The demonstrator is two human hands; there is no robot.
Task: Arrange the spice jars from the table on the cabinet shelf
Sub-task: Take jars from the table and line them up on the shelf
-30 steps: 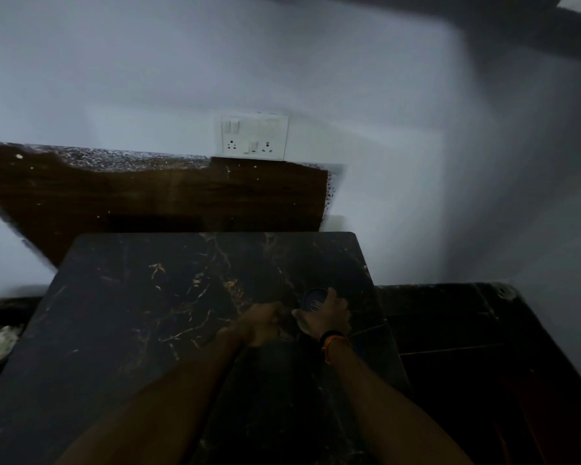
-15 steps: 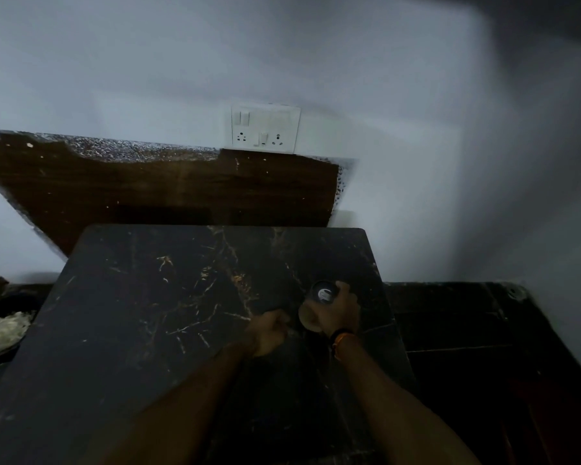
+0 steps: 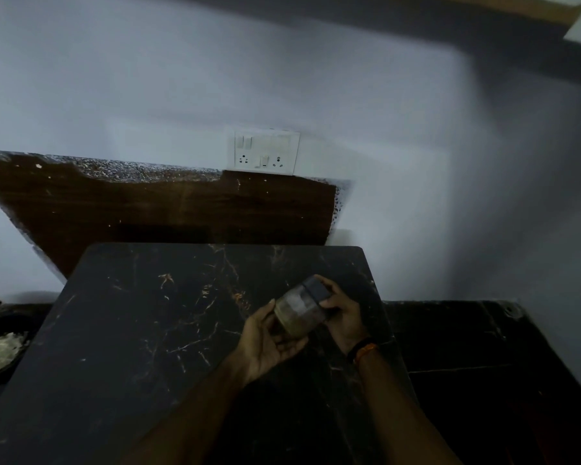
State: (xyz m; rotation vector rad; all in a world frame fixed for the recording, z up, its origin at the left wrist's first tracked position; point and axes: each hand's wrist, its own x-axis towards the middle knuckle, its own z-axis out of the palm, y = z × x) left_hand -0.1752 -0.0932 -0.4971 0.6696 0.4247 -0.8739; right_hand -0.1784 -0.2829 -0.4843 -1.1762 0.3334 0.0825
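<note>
A clear glass spice jar [image 3: 299,310] with a dark lid and brownish powder inside is held tilted above the black marble table [image 3: 148,330]. My right hand [image 3: 344,317] grips it at the lid end, fingers curled round the cap. My left hand [image 3: 269,340] cups the jar's base from below, thumb along its side. No other jars show on the table. The cabinet shelf is not clearly in view; only a dark edge [image 3: 483,38] crosses the top right.
A dark wooden board [image 3: 168,209] leans on the white wall behind the table, below a white socket plate [image 3: 265,152]. A dark bowl of pale shreds [image 3: 0,350] sits at the left. A low dark surface [image 3: 467,347] lies right of the table.
The jar has been lifted off the table and tipped on its side. My left hand has opened under its base. The view has tilted upward.
</note>
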